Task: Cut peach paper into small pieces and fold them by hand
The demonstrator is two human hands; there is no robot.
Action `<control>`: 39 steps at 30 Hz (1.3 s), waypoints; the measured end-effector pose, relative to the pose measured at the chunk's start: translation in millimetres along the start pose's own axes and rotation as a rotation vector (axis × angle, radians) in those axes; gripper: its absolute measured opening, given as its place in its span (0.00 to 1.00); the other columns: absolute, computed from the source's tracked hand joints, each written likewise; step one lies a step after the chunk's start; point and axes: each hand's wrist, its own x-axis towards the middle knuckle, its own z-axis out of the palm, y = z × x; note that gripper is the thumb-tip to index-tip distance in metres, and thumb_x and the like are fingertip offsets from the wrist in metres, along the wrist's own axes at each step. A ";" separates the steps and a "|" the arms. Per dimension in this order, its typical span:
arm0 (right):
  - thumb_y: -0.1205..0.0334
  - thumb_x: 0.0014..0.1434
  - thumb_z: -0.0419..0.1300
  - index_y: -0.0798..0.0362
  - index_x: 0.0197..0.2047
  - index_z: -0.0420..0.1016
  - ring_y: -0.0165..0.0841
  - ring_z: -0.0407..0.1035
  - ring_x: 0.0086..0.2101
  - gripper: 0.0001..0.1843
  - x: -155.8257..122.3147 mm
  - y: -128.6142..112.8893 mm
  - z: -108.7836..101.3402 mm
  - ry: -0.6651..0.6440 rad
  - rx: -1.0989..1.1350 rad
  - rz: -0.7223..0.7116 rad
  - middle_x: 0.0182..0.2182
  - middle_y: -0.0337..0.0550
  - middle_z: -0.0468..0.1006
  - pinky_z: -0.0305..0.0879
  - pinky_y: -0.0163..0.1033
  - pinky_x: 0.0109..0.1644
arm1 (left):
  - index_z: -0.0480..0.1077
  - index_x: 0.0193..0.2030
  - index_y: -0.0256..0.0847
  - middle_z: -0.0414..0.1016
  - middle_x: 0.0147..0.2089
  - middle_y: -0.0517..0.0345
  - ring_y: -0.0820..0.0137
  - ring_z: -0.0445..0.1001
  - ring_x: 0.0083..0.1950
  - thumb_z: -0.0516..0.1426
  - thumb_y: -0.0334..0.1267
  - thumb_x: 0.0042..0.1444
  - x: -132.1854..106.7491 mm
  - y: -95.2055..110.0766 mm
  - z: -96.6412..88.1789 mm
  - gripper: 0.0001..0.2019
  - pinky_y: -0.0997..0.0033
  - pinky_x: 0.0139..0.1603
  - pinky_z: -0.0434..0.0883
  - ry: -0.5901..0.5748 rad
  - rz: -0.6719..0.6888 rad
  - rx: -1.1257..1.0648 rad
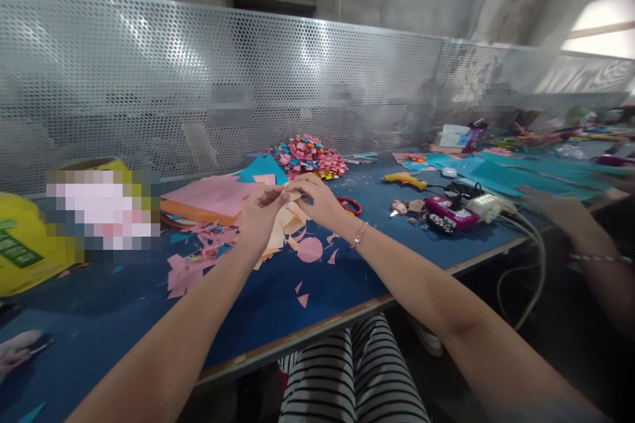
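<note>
My left hand [260,211] and my right hand [317,198] meet above the blue table [248,307], fingers pinched together on a small pale peach piece of paper [292,195]. Under the hands lie more peach paper pieces [285,225] and a pink paper circle [310,249]. Red-handled scissors [351,205] rest just right of my right hand. A bracelet circles my right wrist.
Pink and orange paper sheets [213,198] and pink scraps [193,258] lie left. A heap of small folded paper pieces [310,155] sits at the back. A yellow glue gun [404,179], a pink device [449,213] and cables lie right. Another person's arm [580,231] reaches in at right. A perforated metal screen [248,79] bounds the table.
</note>
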 end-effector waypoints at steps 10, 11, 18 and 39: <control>0.69 0.55 0.55 0.52 0.33 0.74 0.30 0.66 0.40 0.07 1.6 2.2 -2.0 0.060 0.014 0.050 0.36 0.43 0.70 0.64 0.40 0.46 | 0.72 0.32 0.39 0.76 0.34 0.56 0.70 0.73 0.37 0.63 0.39 0.39 1.3 -6.1 -0.4 0.12 0.69 0.42 0.68 0.002 -0.038 0.010; 0.69 0.55 0.55 0.52 0.33 0.74 0.30 0.66 0.39 0.07 1.7 1.1 -2.5 0.068 0.024 0.060 0.35 0.43 0.70 0.65 0.39 0.44 | 0.72 0.32 0.40 0.77 0.34 0.57 0.71 0.73 0.37 0.63 0.39 0.39 1.1 -6.5 -0.4 0.12 0.69 0.42 0.68 -0.003 -0.045 -0.005; 0.70 0.51 0.55 0.54 0.37 0.70 0.27 0.68 0.36 0.08 1.2 6.5 1.2 0.094 0.196 0.231 0.40 0.45 0.66 0.68 0.37 0.41 | 0.74 0.32 0.39 0.78 0.35 0.55 0.69 0.74 0.38 0.64 0.41 0.39 -0.1 -5.2 0.4 0.13 0.68 0.44 0.68 -0.024 -0.097 -0.051; 0.68 0.49 0.56 0.56 0.34 0.70 0.26 0.69 0.32 0.07 2.1 11.2 3.2 -0.076 0.357 0.322 0.31 0.40 0.74 0.67 0.35 0.39 | 0.73 0.33 0.39 0.76 0.31 0.57 0.71 0.73 0.35 0.64 0.43 0.38 2.2 -5.4 -4.1 0.14 0.68 0.42 0.69 0.037 -0.097 -0.007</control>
